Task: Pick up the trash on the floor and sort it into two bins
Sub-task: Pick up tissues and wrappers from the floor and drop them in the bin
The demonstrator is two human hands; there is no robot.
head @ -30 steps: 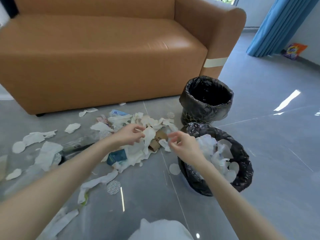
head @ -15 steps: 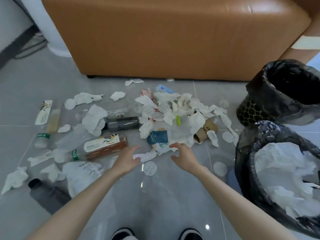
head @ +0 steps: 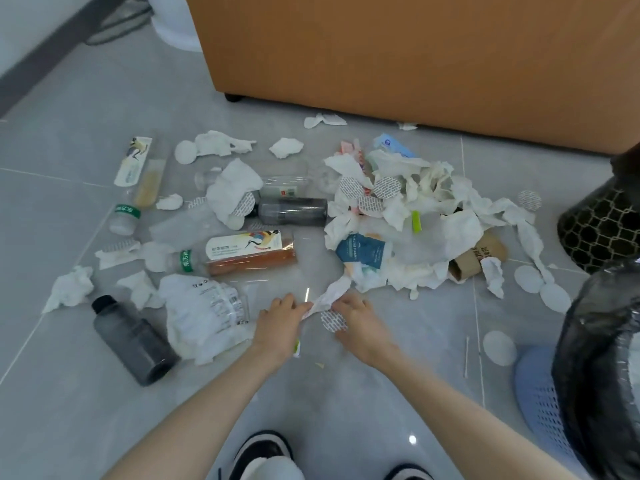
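Trash (head: 433, 202) lies strewn over glossy grey tile (head: 69, 140) before the tan sofa (head: 415, 64); both hands, spread above it half a second ago, have dropped onto a twisted tissue strip (head: 327, 297) at the pile's near edge, so a fresh pick is starting; left hand (head: 280, 320) pinches its lower end; right hand (head: 360, 323) curls against it, grip unclear; soft crumpled paper, a dimpled round seal (head: 333, 320); a shiny black-lined bin (head: 595, 341) waits at right.

The tile floor (head: 69, 133) is glossy; the tissues (head: 235, 188) are crumpled paper; the dark bottle (head: 135, 341) is smooth plastic; the bin liner (head: 602, 358) is shiny, wrinkled black plastic.
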